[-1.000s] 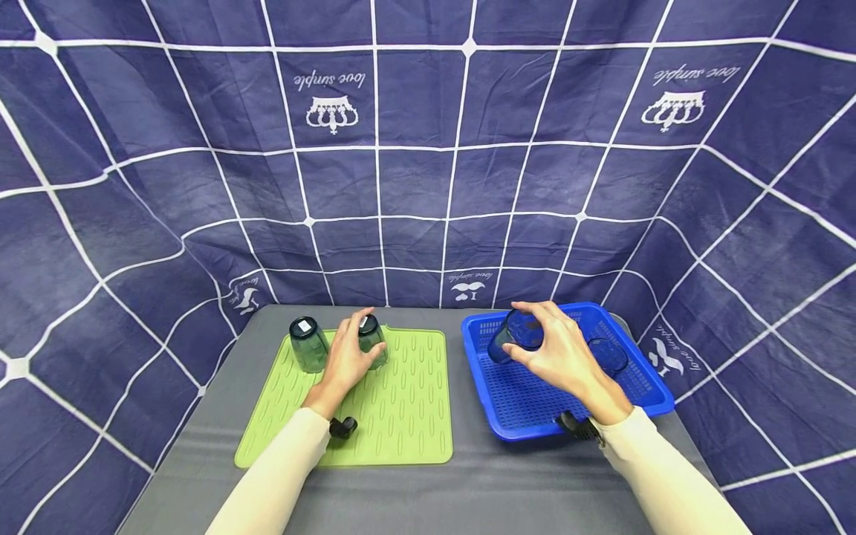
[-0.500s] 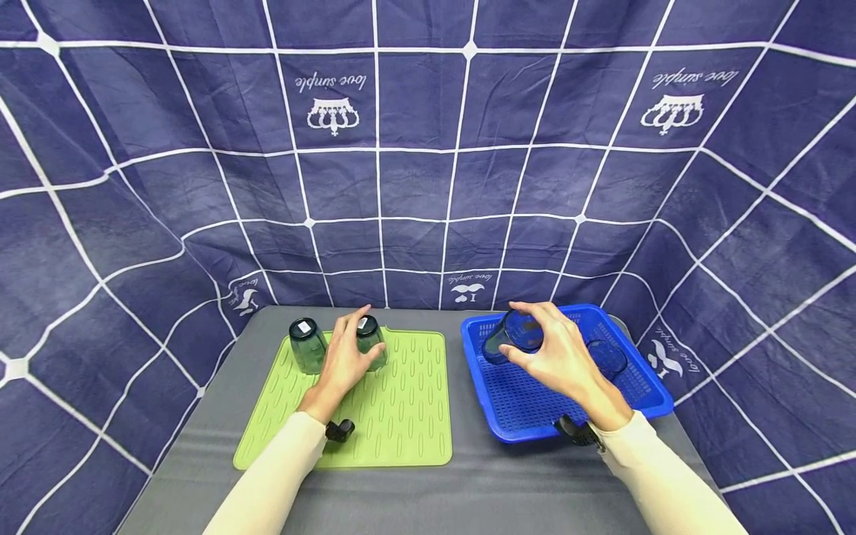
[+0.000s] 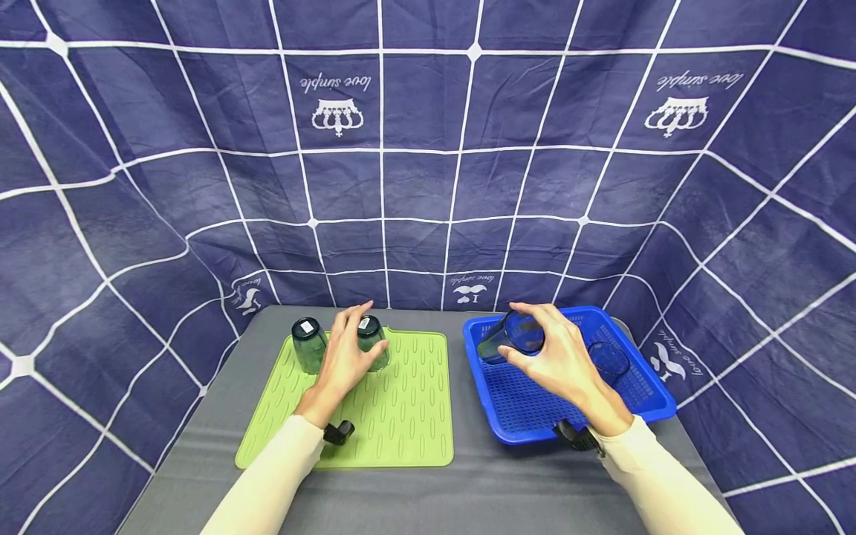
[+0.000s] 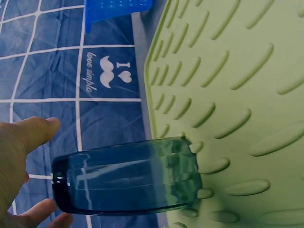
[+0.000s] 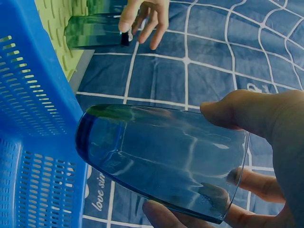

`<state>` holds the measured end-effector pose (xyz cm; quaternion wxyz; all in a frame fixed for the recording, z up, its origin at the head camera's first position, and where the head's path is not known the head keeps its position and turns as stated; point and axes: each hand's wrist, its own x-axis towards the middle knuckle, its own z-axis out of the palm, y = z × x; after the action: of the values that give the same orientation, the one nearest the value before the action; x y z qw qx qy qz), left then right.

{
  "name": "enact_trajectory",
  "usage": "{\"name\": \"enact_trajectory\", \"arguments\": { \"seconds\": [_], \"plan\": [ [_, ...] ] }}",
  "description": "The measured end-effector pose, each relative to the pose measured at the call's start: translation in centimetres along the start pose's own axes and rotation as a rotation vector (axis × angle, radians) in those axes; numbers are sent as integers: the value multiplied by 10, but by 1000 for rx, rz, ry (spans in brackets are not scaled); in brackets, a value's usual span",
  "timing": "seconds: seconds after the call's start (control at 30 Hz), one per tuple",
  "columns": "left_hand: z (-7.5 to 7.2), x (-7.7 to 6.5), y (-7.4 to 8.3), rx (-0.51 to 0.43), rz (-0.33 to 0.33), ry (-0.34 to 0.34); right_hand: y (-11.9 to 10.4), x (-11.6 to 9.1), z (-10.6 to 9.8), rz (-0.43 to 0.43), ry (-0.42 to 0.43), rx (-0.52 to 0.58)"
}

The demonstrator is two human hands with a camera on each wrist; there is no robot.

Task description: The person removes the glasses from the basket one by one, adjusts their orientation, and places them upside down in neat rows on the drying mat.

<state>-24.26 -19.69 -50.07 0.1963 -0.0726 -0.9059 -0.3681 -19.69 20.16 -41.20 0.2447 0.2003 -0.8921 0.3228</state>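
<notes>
My right hand (image 3: 558,353) grips a clear bluish drinking glass (image 5: 161,156) near its rim, between thumb and fingers. The glass is tilted above the blue plastic basket (image 3: 498,429), its base pointing left. On the green ridged mat (image 3: 414,401), two more drinking glasses stand upside down, the left glass (image 3: 309,353) and the right glass (image 4: 128,178). My left hand (image 3: 344,360) is around the base end of the right one, fingers spread. In the left wrist view the thumb is apart from that glass; whether the other fingers touch it, I cannot tell.
Another glass (image 3: 608,360) lies in the right part of the basket. Mat and basket sit side by side on a grey table (image 3: 461,487). A dark blue gridded curtain (image 3: 428,186) closes off the back and both sides.
The glass in my right hand has tipped further, its base swinging up and to the left. My left hand has stayed nearly still beside the upside-down glass.
</notes>
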Motion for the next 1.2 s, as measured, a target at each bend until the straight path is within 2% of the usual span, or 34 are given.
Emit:
{"name": "enact_trajectory", "arguments": {
  "seconds": [0.33, 0.67, 0.83, 1.2],
  "plan": [
    [-8, -3, 15, 2, 27, 37, -4, -2, 2, -4, 29, 20],
    [-10, -6, 27, -2, 113, 97, -8, -6, 2, 12, 26, 47],
    [-12, -7, 32, -4, 153, 120, -10, -8, 3, 33, 18, 110],
    [-18, -12, 46, -32, 175, 111, -15, -9, 8, 115, -13, 295]
  ]
}}
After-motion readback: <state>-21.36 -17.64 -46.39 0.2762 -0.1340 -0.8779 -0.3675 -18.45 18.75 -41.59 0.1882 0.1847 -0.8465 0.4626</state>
